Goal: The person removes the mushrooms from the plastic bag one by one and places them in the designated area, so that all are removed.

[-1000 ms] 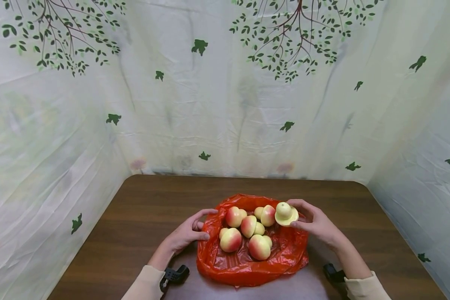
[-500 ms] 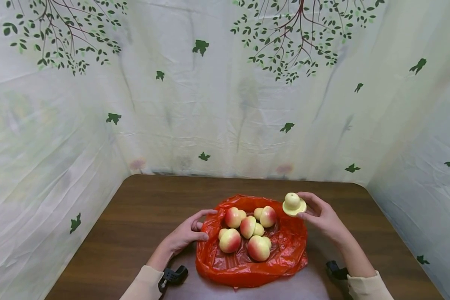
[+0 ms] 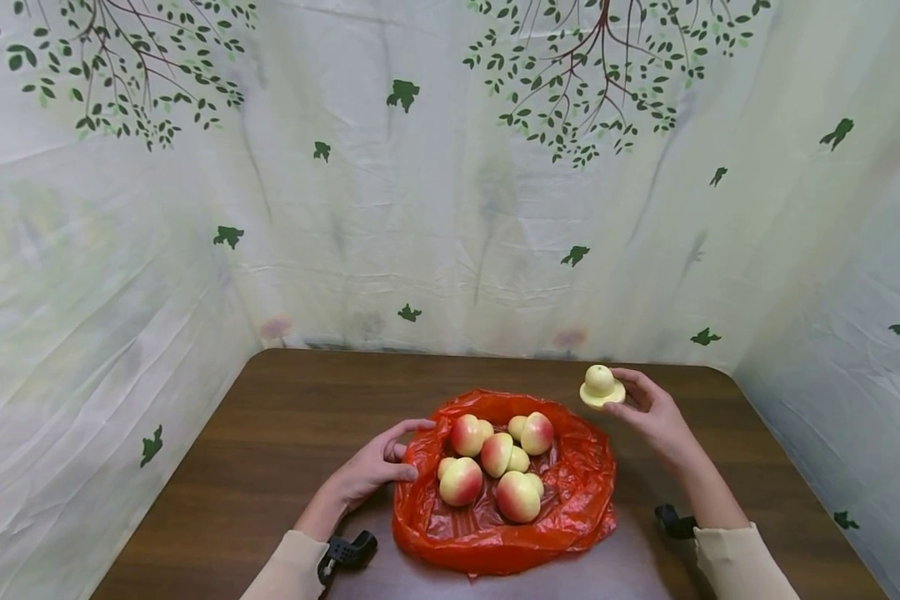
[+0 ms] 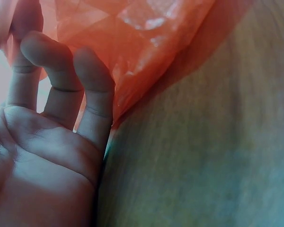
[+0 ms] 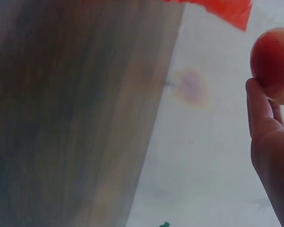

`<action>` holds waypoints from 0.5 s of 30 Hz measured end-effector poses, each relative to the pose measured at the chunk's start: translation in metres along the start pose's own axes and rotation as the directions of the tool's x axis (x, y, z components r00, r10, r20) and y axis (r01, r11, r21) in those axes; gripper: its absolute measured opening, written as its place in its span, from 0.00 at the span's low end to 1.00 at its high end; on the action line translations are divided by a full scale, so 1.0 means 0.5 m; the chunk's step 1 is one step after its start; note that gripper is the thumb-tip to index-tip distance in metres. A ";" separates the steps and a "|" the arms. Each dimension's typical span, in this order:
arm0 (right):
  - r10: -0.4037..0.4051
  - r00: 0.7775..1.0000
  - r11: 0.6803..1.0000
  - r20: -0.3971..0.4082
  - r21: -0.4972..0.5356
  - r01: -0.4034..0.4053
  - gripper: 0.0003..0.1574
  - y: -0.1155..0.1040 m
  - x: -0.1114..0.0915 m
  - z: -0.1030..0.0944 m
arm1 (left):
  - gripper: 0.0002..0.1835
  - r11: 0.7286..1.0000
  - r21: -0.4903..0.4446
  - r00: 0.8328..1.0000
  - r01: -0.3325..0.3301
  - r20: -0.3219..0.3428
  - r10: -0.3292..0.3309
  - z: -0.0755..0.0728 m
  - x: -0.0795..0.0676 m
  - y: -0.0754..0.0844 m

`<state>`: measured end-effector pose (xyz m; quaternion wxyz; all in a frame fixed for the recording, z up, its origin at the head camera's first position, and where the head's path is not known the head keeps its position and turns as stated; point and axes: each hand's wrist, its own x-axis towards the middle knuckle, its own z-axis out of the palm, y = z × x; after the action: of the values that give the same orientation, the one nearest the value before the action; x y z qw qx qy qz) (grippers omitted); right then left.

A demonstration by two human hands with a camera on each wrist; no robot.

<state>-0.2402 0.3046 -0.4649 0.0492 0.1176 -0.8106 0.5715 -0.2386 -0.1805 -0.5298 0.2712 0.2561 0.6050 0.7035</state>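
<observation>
Right hand [image 3: 654,417], moved farther away, pinches mushroom-like piece [image 3: 598,383]; left hand [image 3: 371,467] holds red bag [image 3: 487,557].

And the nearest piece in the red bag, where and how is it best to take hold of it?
I would probably take the nearest piece by both sides of its broad, rounded cap, coming from above: the cap faces the near side, the pale knob sits behind, and the red bag is open on top with raised edges around.
</observation>
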 end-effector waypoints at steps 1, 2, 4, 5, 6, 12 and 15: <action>0.010 1.000 1.000 -0.004 -0.006 -0.010 0.36 0.003 0.003 -0.003 | 0.37 1.000 0.000 1.000 0.001 0.000 -0.001 0.000 0.000 0.000; 0.019 1.000 1.000 -0.008 -0.016 -0.019 0.36 0.007 0.006 -0.005 | 0.37 1.000 -0.001 1.000 0.003 -0.001 -0.003 0.000 0.000 0.000; 0.041 0.999 0.999 -0.016 -0.032 -0.041 0.37 0.014 0.014 -0.011 | 0.36 1.000 -0.002 1.000 0.005 -0.002 -0.005 0.001 -0.001 0.000; 0.051 0.999 0.998 -0.018 -0.039 -0.051 0.37 0.017 0.018 -0.013 | 0.36 1.000 -0.001 1.000 0.005 -0.003 -0.005 0.001 -0.001 0.001; 0.061 0.998 0.997 -0.019 -0.046 -0.062 0.38 0.020 0.022 -0.016 | 0.37 1.000 -0.003 1.000 0.005 -0.003 -0.005 0.001 -0.001 0.001; 0.113 0.993 0.988 -0.032 -0.098 -0.116 0.41 0.038 0.050 -0.030 | 0.37 1.000 -0.002 1.000 0.005 -0.004 -0.005 0.002 -0.001 0.001; 0.125 0.992 0.986 -0.033 -0.104 -0.128 0.41 0.044 0.064 -0.034 | 0.37 1.000 0.003 1.000 0.006 -0.004 -0.006 0.002 0.000 0.002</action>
<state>-0.2777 0.3232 -0.4726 0.0296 0.0554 -0.8448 0.5313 -0.2377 -0.1799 -0.5288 0.2718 0.2535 0.6071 0.7024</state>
